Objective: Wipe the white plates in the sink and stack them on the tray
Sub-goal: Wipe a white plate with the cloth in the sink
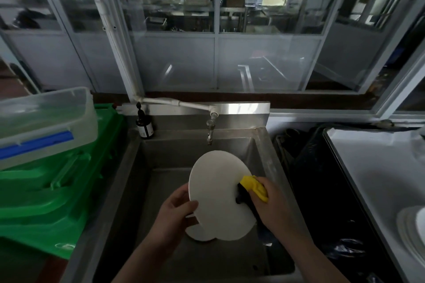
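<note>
Mid-wipe: the left hand (177, 208) grips a white plate (220, 193) over the sink (161, 154), the right hand (273, 204) clutches a yellow sponge (254, 187) against it, another plate (199, 233) waits below, some stacked plates (411, 225) on the tray (368, 167).

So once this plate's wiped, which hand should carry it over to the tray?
Left, probably. The left hand already grips the white plate by its rim, while the right hand is full with the yellow cloth. The tray lies to the right, so it must reach across.
</note>
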`<state>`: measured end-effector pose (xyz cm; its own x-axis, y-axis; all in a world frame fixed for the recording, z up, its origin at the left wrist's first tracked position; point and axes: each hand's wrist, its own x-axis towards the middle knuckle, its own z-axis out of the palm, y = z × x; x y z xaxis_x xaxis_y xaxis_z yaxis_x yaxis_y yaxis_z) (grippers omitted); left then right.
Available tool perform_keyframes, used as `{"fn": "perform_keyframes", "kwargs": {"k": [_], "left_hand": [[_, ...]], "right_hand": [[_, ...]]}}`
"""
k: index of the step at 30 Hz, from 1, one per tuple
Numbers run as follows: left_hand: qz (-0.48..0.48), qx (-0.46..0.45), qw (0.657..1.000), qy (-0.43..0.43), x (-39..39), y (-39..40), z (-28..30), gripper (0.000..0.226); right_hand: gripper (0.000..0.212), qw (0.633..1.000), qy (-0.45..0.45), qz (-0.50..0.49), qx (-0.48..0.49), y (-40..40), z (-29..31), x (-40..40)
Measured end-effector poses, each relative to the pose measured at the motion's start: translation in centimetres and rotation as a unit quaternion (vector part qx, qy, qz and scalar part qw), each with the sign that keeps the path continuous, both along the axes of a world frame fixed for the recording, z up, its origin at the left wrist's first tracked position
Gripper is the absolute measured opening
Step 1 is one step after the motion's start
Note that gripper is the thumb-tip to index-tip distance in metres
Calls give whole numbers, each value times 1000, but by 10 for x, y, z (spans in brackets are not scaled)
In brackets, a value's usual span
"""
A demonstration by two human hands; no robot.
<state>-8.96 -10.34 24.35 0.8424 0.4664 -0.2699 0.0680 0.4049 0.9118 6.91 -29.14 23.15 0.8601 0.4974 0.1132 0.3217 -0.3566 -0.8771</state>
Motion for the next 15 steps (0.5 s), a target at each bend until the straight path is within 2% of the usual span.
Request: {"fn": "perform_keyframes", "kwargs": {"k": [6,11,15], "left_hand": [[-36,52,998,-11,7,1,14,54],[-53,107,992,-33,10,-1,23,45],[-54,120,991,-36,11,2,26,46]], "right_hand": [[16,995,56,-70,-43,15,8,18],[28,985,109,-132,-7,39,32,31],[25,984,102,-144,12,57,38,34]]}}
